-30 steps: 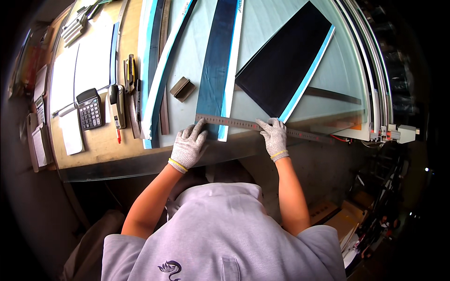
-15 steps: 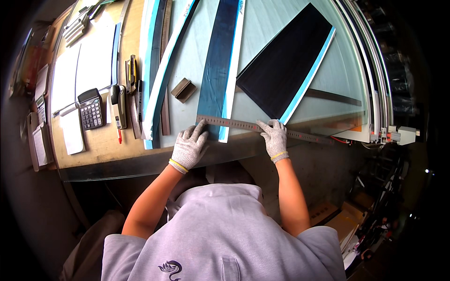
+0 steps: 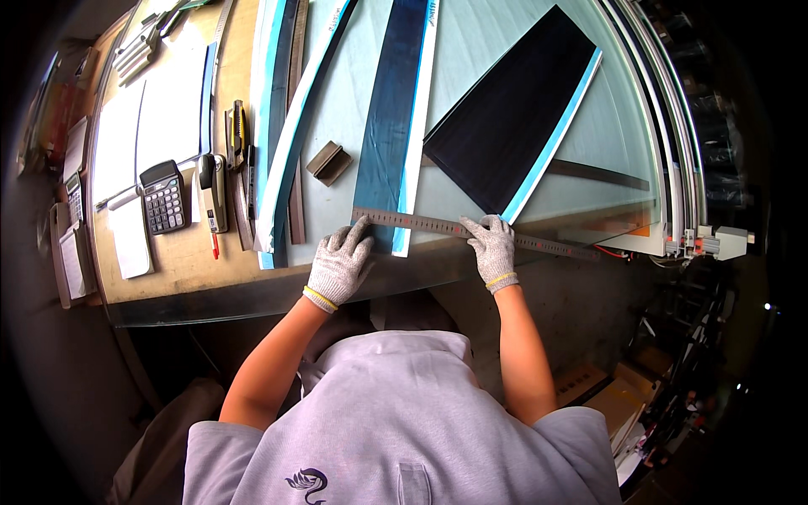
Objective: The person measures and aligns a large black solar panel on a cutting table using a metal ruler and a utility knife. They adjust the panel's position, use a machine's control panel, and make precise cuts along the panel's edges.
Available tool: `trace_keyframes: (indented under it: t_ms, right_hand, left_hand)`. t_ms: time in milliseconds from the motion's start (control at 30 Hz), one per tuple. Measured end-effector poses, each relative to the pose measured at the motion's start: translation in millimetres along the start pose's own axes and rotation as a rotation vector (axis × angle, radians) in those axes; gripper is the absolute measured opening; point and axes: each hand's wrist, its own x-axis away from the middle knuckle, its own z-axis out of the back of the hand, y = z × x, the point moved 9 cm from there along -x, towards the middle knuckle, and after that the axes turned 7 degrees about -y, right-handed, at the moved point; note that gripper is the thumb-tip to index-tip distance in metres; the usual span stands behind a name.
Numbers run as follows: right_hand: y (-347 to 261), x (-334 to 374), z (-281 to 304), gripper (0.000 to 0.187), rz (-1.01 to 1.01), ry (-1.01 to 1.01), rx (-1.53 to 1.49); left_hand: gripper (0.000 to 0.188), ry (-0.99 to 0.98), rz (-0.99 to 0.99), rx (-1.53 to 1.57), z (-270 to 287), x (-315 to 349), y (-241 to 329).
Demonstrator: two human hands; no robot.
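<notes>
A long steel ruler (image 3: 417, 222) lies crosswise over the lower end of a dark blue strip (image 3: 383, 160) with a white and light blue border. My left hand (image 3: 339, 265), in a grey knit glove with a yellow cuff, holds the ruler's left end at the strip's left edge. Farther along, my right hand (image 3: 491, 250), gloved alike, grips the ruler, its fingers bent around it. Just above the right hand is the lower corner of a black sheet stack (image 3: 515, 109) with a light blue and white edge. The ruler's right end reaches past the right hand.
Left of the strip lie a small brown block (image 3: 329, 162) and more long strips (image 3: 290, 160). A calculator (image 3: 164, 197), a stapler (image 3: 212, 192), a yellow-black utility knife (image 3: 236, 124) and white papers (image 3: 164, 109) sit farther left. Metal rails (image 3: 665, 101) border the glass tabletop on the right.
</notes>
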Motion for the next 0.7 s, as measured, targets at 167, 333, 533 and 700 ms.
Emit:
trace_keyframes:
  t_ms: [167, 333, 533, 700]
  right_hand:
    - [0.0, -0.4, 0.2, 0.046, -0.009, -0.012, 0.007]
    - [-0.3, -0.4, 0.8, 0.046, -0.003, -0.008, 0.0]
    - [0.7, 0.0, 0.1, 0.045, 0.001, 0.008, -0.008]
    - [-0.6, -0.3, 1.7, 0.045, 0.002, 0.01, -0.014]
  left_hand:
    - [0.046, -0.004, -0.001, 0.002, -0.5, 0.1, -0.1]
    - [0.047, -0.004, 0.0, 0.002, -1.2, 0.2, -0.6]
    - [0.047, -0.005, 0.001, -0.005, -0.4, 0.3, 0.1]
    - [0.048, -0.007, 0.003, -0.002, 0.3, -0.3, -0.1]
